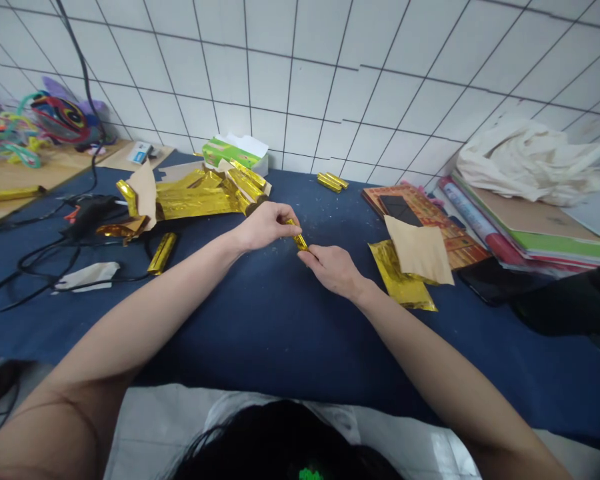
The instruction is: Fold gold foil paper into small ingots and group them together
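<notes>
Your left hand (267, 227) and right hand (334, 268), two, share one gold roll (301, 242); you count two more rolls (329, 183) by the wall (270, 67), one near the cable (23, 260), two far left. Those in the heap (193, 202): too tangled to count. One tissue box (230, 155), one white cloth (527, 160).

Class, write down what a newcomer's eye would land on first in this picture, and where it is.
First, the shiny gold foil roll pinched between the left hand and right hand, near mid-picture above the dark blue tabletop. Next, the larger gold foil sheets piled toward the back left, and the crumpled white cloth at upper right.
</notes>
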A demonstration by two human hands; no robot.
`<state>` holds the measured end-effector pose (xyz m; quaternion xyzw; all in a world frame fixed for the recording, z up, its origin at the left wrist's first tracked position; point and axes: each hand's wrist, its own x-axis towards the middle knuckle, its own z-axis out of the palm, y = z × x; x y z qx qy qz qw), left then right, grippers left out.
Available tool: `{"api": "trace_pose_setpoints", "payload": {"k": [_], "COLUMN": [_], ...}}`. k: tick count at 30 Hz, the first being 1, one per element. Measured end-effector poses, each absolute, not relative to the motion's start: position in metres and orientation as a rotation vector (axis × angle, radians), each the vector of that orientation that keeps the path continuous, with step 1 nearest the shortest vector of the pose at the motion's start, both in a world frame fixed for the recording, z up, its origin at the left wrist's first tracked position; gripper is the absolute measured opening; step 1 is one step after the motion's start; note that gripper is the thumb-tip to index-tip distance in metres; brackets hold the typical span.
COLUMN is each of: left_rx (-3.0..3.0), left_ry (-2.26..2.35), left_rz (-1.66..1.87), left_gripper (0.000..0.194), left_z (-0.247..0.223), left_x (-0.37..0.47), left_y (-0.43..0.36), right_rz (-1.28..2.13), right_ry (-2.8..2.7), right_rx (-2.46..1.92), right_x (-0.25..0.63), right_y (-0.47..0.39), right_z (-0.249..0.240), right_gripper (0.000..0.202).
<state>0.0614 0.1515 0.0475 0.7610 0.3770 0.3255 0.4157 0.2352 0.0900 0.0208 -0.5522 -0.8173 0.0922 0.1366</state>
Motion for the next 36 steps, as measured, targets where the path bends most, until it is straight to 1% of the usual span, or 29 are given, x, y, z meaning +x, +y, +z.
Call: {"api": "trace_pose_setpoints", "payload": {"k": [3, 5, 8, 10, 15, 22, 25, 28, 31, 33, 36], "left_rx": [1.62, 1.49, 1.442, 1.424, 1.341, 1.191, 1.164, 1.199, 1.344, 1.47, 1.621], "left_ry": [0.875, 0.793, 0.724, 0.721, 0.762, 0.84, 0.82, 0.808, 0.86, 0.88, 0.827], "left_rz": [0.975, 0.957, 0.837, 0.82, 0.851, 1.05, 1.06, 1.017, 0.945, 0.82, 0.543], "left_gripper": [0.011, 0.012, 0.011, 0.01, 0.009, 0.017, 0.02, 0.024, 0.024, 0.023, 0.021], "left_z": [0.041, 0.038, 0.037, 0.037, 0.038, 0.047, 0.049, 0.048, 0.048, 0.048, 0.046], "left_x": [0.072, 0.079, 0.086, 0.088, 0.088, 0.084, 0.082, 0.076, 0.067, 0.063, 0.063], "left_y": [0.144, 0.136, 0.126, 0.122, 0.122, 0.126, 0.128, 0.134, 0.141, 0.144, 0.142], "right_rz": [0.293, 0.283, 0.319, 0.357, 0.474, 0.582, 0.601, 0.671, 0.785, 0.814, 0.849], "right_ry": [-2.289, -2.241, -2.186, -2.143, -2.037, -1.984, -1.982, -1.943, -1.783, -1.648, -1.499], "right_rx": [-1.562, -1.522, -1.421, -1.358, -1.24, -1.237, -1.215, -1.193, -1.19, -1.197, -1.181], "right_x": [0.232, 0.231, 0.231, 0.231, 0.229, 0.226, 0.225, 0.229, 0.24, 0.25, 0.26], "right_y": [0.088, 0.087, 0.086, 0.085, 0.081, 0.078, 0.078, 0.079, 0.087, 0.095, 0.106], "right_z": [0.016, 0.013, 0.009, 0.008, 0.009, 0.012, 0.012, 0.016, 0.021, 0.023, 0.021], "right_gripper": [0.038, 0.037, 0.038, 0.039, 0.038, 0.037, 0.037, 0.038, 0.039, 0.039, 0.04]}}
